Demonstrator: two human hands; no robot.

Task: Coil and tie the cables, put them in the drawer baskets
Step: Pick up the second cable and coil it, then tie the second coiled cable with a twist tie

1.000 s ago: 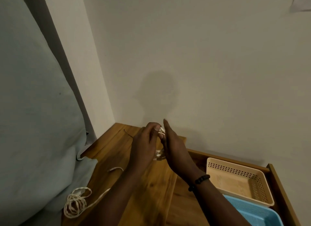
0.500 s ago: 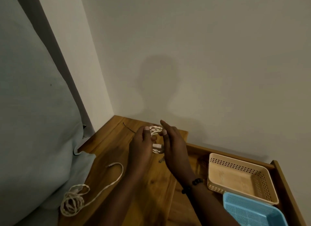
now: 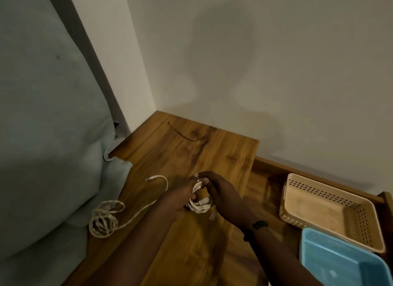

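Both hands meet over the wooden cabinet top [image 3: 191,253]. My left hand [image 3: 180,198] and my right hand [image 3: 223,198] hold a small white coiled cable [image 3: 198,204] between them, fingertips pinching its upper loops. A connector end sticks out of the coil near my right palm. A second white cable [image 3: 104,219] lies loosely coiled at the left edge, its free end curling toward the middle. A thin black tie [image 3: 180,133] lies near the back wall. In the open drawer sit a beige basket [image 3: 359,226] and a blue basket [image 3: 340,264].
A pale blue cushion or bedding [image 3: 46,136] presses against the left side of the cabinet. Plain walls close off the back corner. The drawer's wooden rim [image 3: 385,195] runs along the right side.
The camera has tilted down, so more of the cabinet top shows. My hands have stayed together on the small coil, now lower and nearer me. The loose cable has not moved.
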